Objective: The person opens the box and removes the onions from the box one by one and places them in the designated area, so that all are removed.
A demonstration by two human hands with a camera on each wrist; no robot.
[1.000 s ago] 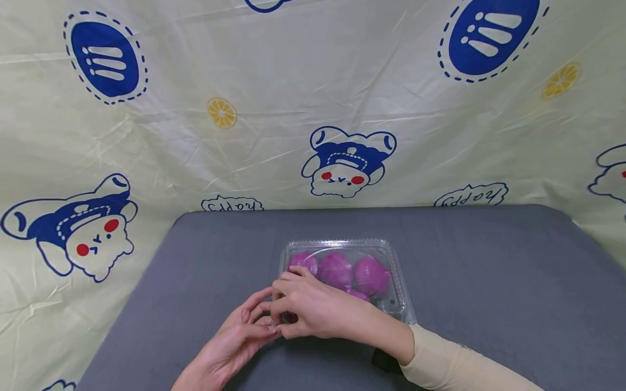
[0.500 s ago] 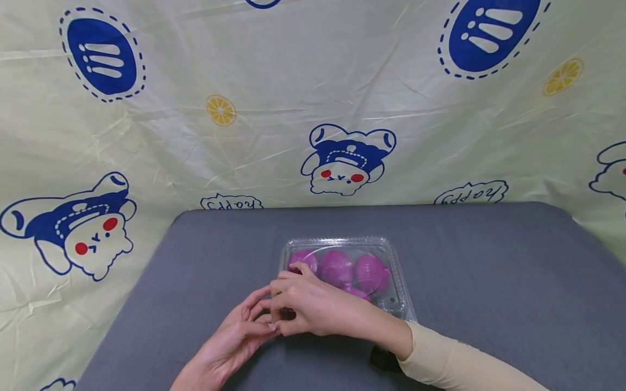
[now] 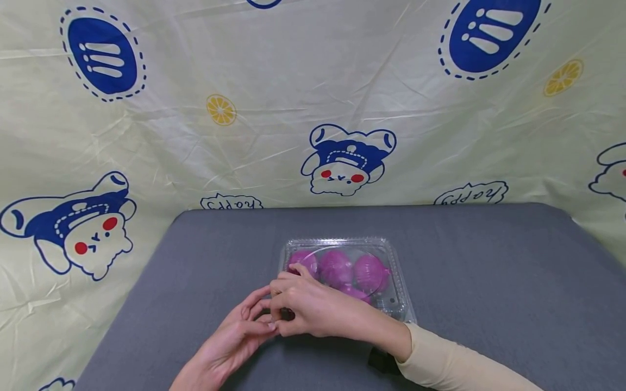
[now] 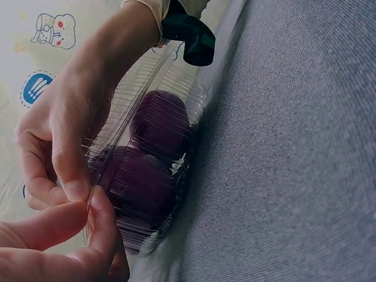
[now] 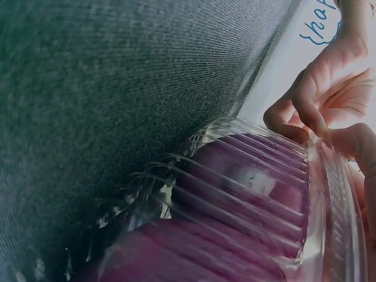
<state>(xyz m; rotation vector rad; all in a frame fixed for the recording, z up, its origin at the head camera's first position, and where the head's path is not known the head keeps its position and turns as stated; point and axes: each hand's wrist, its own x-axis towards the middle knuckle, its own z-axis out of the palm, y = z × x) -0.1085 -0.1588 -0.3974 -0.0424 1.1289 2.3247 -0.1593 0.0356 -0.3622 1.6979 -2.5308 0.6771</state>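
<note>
A clear ribbed plastic clamshell box (image 3: 402, 296) with a lid on top rests on the grey table in front of me. Inside are several purple onions (image 3: 370, 274), seen through its ribbed wall in both wrist views. My left hand (image 3: 237, 334) pinches the rim at the near left corner between thumb and forefinger. Right beside it, my right hand (image 3: 315, 307) reaches across the front of the box and pinches the same rim, its fingertips meeting those of the left. The right hand and forearm hide the box's near side in the head view.
The grey cloth-covered table (image 3: 479, 271) extends to both sides of the box. A pale printed curtain (image 3: 274, 152) hangs behind its far edge. A dark wrist device (image 4: 198, 44) sits under the right cuff, close to the box's end.
Both hands stay at the same corner of the box with almost no movement. The view has shifted very slightly.
</note>
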